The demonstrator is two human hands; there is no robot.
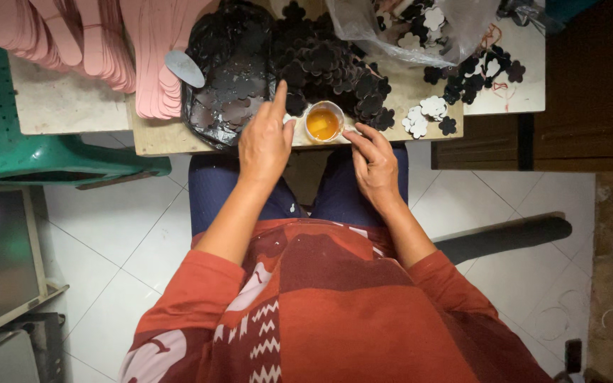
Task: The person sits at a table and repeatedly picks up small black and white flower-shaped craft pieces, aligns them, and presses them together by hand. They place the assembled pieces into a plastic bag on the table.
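My left hand [264, 142] rests at the near edge of a low wooden board [157, 135], index finger stretched up onto a pile of black flower-shaped cut-outs [335, 67]. My right hand [372, 163] hovers at the board's edge, fingers pinched together just right of a small white cup of orange glue [322, 123]. Whether something tiny sits between those fingers cannot be seen. The cup stands between both hands.
A black plastic bag [225, 78] with more cut-outs lies left of the pile. Pink sole-shaped pieces [101, 42] are stacked at top left. White and black flowers [431, 113] lie at right, beside a clear plastic bag [420, 25]. A green stool [8, 142] stands left.
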